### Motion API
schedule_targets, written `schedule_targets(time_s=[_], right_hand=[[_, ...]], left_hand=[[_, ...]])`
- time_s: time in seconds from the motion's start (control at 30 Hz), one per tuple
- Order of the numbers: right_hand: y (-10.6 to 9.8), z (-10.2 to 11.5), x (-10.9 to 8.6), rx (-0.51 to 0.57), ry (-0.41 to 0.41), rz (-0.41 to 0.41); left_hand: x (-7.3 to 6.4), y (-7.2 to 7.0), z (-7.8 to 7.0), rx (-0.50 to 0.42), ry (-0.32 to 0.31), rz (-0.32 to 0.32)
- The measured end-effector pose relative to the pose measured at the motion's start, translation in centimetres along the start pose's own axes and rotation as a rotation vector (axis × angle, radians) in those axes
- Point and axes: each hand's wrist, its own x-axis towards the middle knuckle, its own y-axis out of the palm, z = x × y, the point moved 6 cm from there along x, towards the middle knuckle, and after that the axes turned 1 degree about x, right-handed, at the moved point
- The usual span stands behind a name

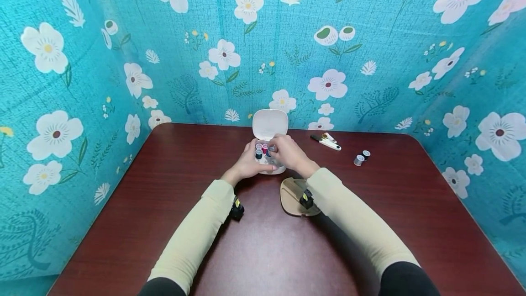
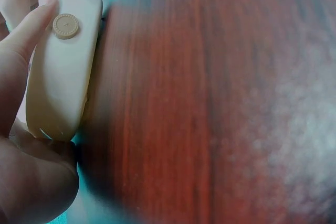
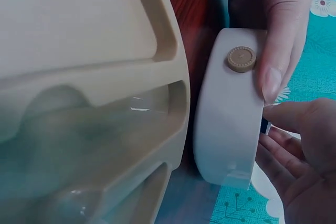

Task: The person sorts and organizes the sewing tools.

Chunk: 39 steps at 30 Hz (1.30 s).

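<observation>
The right hand (image 1: 289,150) pinches one dark-blue thread spool (image 3: 265,125) at the mouth of one rounded white plastic box (image 3: 226,114); the left hand (image 1: 248,161) has its fingers curled round that box. Inside sit at least one red spool (image 1: 265,149) and one black spool (image 1: 259,155). Beyond, on the reddish-brown surface (image 1: 255,250): one tan moulded tray (image 1: 290,203), two loose spools (image 1: 359,161).

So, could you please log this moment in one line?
left hand: grips open white plastic box; right hand: pinches dark-blue thread spool; beige plastic tray: nearby
</observation>
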Motion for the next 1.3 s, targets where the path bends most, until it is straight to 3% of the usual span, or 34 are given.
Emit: schedule_targets(time_s=[0.83,1.1,1.3], right_hand=[[1.8,0.8,0.9,-0.155,-0.062,0.065],[1.9,0.9,0.8,-0.153,-0.052,0.071],[0.7,1.3,0.5,-0.105,-0.052,0.046]], left_hand=[[0.1,0.0,0.0,-0.019,0.03,-0.014],[0.0,0.1,0.0,-0.004,0.022,-0.009],[0.1,0.0,0.2,-0.001,0.018,-0.005]])
